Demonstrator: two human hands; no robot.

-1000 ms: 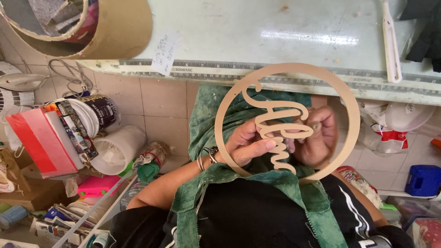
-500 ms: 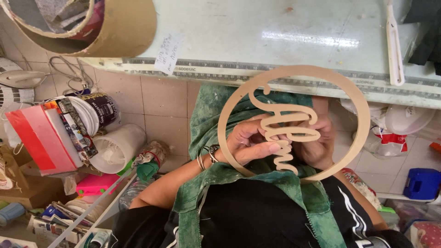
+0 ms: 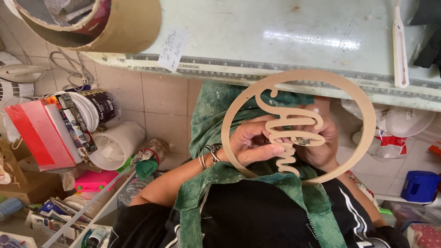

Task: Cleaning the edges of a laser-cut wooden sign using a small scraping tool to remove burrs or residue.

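Note:
A round wooden hoop (image 3: 353, 92) with a cut-out script word inside it is held over my lap, just below the table edge. My left hand (image 3: 250, 144), with bracelets on the wrist, grips the hoop's left rim and the lettering, thumb across the front. My right hand (image 3: 321, 144) is behind the lettering, fingers curled, pressing a small dark piece against the wood; what that piece is I cannot make out. A green cloth (image 3: 211, 115) lies across my lap under both hands.
A pale worktable (image 3: 257, 27) with a ruler strip along its edge is above. A big cardboard tube (image 3: 124, 27) stands at its left corner, a white strip (image 3: 399, 46) at its right. Boxes, buckets and clutter (image 3: 69, 138) crowd the tiled floor at left; a blue box (image 3: 420, 186) is at right.
The hoop has shifted a little to the right and up. My right hand has moved further behind the lettering; my left keeps its grip.

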